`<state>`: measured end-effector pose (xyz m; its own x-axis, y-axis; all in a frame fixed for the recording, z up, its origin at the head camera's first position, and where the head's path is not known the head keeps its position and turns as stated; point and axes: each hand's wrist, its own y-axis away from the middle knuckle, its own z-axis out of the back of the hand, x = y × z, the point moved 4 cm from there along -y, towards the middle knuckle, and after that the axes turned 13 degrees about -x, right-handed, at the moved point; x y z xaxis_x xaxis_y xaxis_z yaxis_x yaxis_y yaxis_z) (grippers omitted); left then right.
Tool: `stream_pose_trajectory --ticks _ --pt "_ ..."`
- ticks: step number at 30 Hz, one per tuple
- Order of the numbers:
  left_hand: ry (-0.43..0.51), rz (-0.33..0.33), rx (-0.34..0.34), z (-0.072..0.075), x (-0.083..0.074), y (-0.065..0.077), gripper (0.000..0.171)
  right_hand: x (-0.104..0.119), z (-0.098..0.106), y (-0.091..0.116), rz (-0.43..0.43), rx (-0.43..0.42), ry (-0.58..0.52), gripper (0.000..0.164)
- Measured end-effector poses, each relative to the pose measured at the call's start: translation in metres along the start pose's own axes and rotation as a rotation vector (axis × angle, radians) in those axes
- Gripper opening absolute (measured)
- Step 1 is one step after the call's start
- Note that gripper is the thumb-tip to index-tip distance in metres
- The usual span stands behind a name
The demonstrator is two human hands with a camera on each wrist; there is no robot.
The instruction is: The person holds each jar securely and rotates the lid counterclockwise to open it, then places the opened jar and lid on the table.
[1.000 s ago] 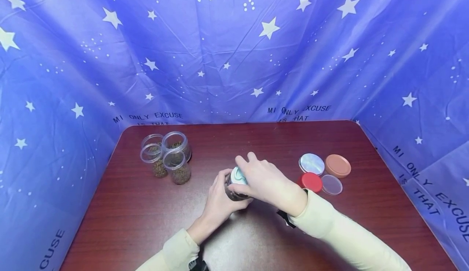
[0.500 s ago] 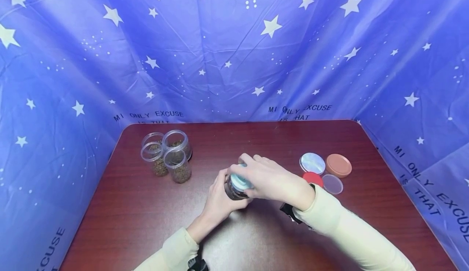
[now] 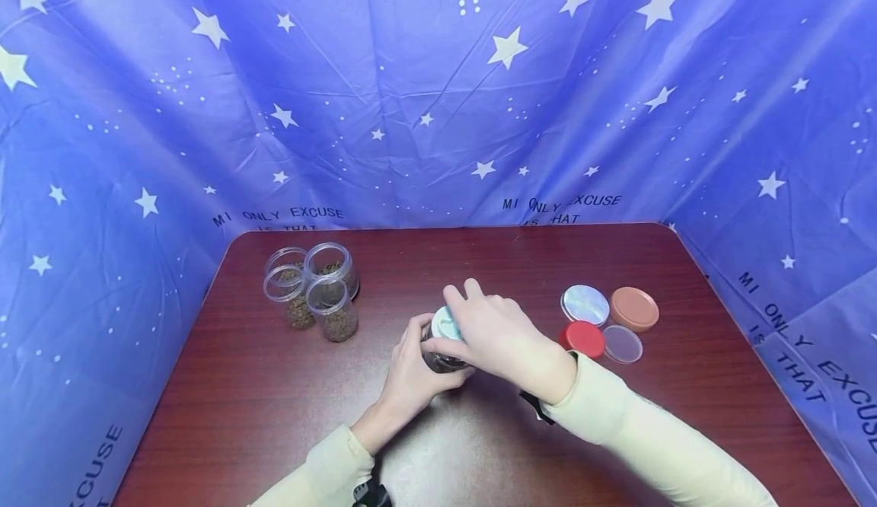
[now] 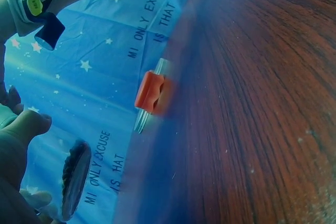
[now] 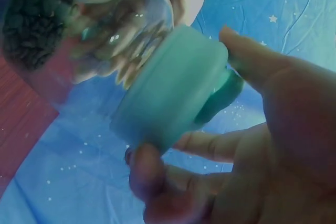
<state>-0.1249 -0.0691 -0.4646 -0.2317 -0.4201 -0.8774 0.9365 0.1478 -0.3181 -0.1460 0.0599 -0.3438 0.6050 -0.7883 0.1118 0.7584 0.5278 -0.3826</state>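
Observation:
My left hand (image 3: 414,366) grips a clear jar (image 5: 110,40) above the table, fingers wrapped round its side. The jar is tilted in the right wrist view, with dark pellets (image 5: 34,40) gathered at its base end. On its mouth sits a mint-green lid (image 5: 170,85) with a raised shape on top. My right hand (image 3: 500,339) holds this lid by its rim, thumb on one side and fingers on the other. In the left wrist view, a thumb (image 4: 31,124) shows beside the jar's round base (image 4: 76,179); most of the jar is out of sight there.
Several lidless clear jars (image 3: 336,320) with brown pellets stand grouped at the table's left. On the right lie a red lid (image 3: 582,339), an orange lid (image 3: 633,309), a pale silvery lid (image 3: 585,305) and a clear lid (image 3: 623,344). A starry blue curtain (image 3: 411,73) surrounds the table.
My right hand has twisted over the lid and then back, its fingers lifted again as a second ago. My left hand keeps its grip on the jar in nearly the same place.

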Motion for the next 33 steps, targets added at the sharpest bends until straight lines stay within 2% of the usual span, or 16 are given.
stream_pose_trajectory --ticks 3,8,11,18,21,24,26,30,33 --pt "-0.006 0.0 -0.006 0.0 0.0 0.0 0.082 -0.001 -0.001 -0.001 0.004 0.009 -0.035 0.057" --pt "0.004 0.002 0.0 0.0 0.001 0.001 0.082 -0.001 0.001 -0.001 0.062 0.035 -0.051 0.046" --pt "0.009 0.015 0.005 0.0 0.002 0.001 0.083 -0.001 0.005 -0.002 0.115 0.063 -0.045 0.042" --pt "-0.018 -0.001 0.011 -0.001 0.002 0.002 0.083 0.001 0.016 -0.003 0.279 0.18 -0.062 0.047" --pt "-0.028 -0.001 0.01 -0.001 0.002 0.002 0.081 0.003 0.018 -0.004 0.315 0.214 -0.077 0.046" --pt "-0.021 -0.011 0.016 -0.002 0.001 0.003 0.08 0.003 0.018 -0.003 0.297 0.229 -0.075 0.049" --pt "-0.005 -0.012 0.02 -0.002 0.0 0.003 0.081 0.004 0.017 -0.003 0.255 0.192 -0.06 0.049" --pt "0.018 -0.019 0.015 -0.002 -0.001 0.003 0.084 0.005 0.015 -0.003 0.104 0.064 0.01 0.058" --pt "0.018 -0.026 0.001 -0.002 -0.002 0.003 0.084 0.006 0.01 -0.002 0.0 0.048 0.031 0.061"
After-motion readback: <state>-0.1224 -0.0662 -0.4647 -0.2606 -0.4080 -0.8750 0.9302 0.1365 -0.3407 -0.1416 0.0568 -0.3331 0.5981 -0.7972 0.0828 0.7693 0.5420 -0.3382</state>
